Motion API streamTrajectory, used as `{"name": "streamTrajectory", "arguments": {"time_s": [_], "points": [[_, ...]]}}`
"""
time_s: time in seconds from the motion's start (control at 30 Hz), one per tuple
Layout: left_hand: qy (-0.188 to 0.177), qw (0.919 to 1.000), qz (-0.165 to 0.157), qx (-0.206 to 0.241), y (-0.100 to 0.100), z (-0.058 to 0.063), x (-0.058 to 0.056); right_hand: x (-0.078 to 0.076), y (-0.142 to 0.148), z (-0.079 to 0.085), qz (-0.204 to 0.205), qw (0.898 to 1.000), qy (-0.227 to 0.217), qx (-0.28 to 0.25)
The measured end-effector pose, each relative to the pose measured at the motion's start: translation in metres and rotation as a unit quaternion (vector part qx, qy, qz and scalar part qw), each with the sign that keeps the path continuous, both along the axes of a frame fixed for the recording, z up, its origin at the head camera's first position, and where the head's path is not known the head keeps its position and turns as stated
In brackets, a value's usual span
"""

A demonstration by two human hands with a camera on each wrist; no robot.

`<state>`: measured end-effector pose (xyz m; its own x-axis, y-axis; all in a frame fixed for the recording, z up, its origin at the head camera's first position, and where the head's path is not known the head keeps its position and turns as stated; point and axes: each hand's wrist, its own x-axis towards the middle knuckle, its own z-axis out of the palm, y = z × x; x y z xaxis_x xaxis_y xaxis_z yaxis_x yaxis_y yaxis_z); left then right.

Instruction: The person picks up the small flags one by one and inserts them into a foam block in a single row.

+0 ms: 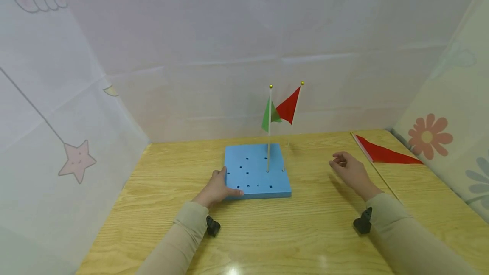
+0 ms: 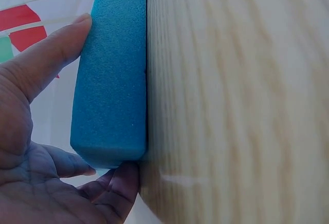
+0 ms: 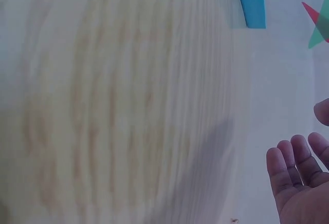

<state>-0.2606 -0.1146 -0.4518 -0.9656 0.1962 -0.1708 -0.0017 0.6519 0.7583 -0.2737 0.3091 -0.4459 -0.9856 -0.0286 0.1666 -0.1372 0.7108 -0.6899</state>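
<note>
The left hand [image 1: 217, 189] grips the near left corner of a blue block [image 1: 254, 179], thumb on its top face, fingers against its side. The block lies on the table [image 1: 298, 232]; a green flag [image 1: 265, 117] and a red flag [image 1: 290, 106] stand in its holes. The right hand [image 1: 352, 174], loosely curled and holding nothing, hovers between the block and a fallen-flat pennant [image 1: 383, 152].
</note>
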Motion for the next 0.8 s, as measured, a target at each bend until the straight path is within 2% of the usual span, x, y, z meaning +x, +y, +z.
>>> {"name": "streamTrajectory", "arguments": {"time_s": [0.47, 0.8], "points": [[-0.004, 1.0, 0.002, 0.005, -0.001, -0.001, 0.0, 0.006, 0.019, 0.0, -0.015, 1.0, -0.01, 0.012], [-0.006, 0.9999, 0.006, 0.015, 0.0, 0.003, 0.003, 0.015, 0.045, -0.001, -0.025, 0.999, -0.023, 0.029]]}}
